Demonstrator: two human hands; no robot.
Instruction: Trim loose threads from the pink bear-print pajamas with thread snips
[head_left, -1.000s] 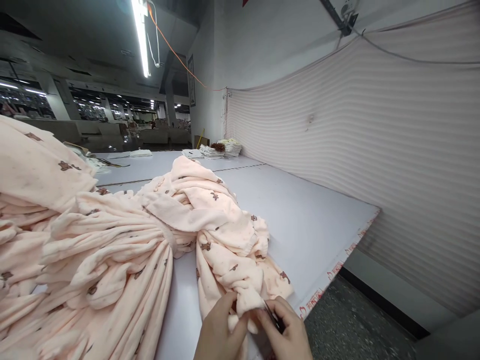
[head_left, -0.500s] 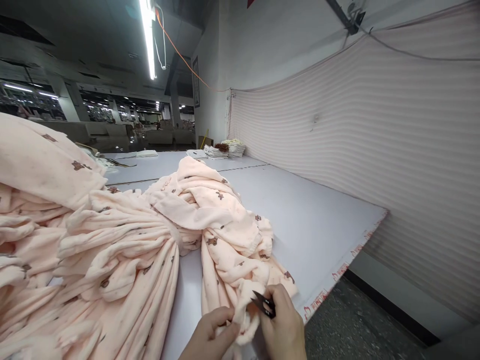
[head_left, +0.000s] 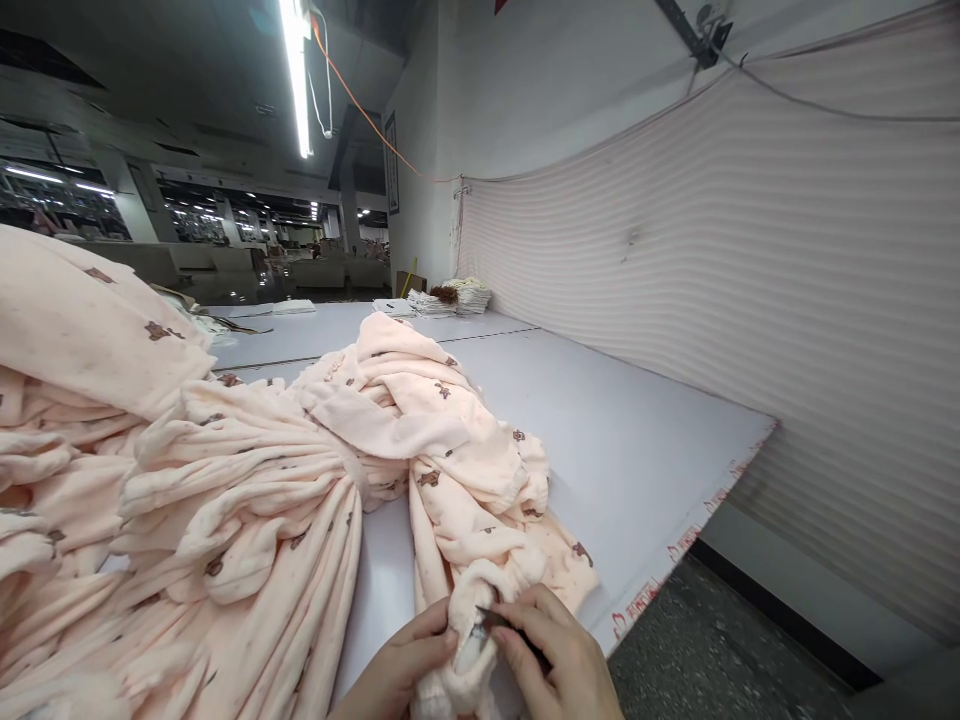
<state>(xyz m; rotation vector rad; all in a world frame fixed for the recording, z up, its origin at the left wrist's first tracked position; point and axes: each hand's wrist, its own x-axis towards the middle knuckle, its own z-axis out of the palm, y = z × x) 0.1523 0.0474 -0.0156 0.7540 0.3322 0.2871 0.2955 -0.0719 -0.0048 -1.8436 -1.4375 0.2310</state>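
Garment: the pale peach plush garment with small brown prints (head_left: 472, 525) lies crumpled on the smooth pale grey table (head_left: 615, 430), its near end raised between the two hands.
Garment end: the rolled, ring-like opening (head_left: 468, 588) is just right of the left fingertips and just left of the right ones.
Left hand (head_left: 412, 655): narrow; thumb and fingers pinch the left side of the opening.
Right hand (head_left: 559, 650): curled round the small dark metal snips (head_left: 493, 617), which the fingers partly cover.
Snips' tip: points left, at the opening; whether it touches the cloth, I cannot tell.
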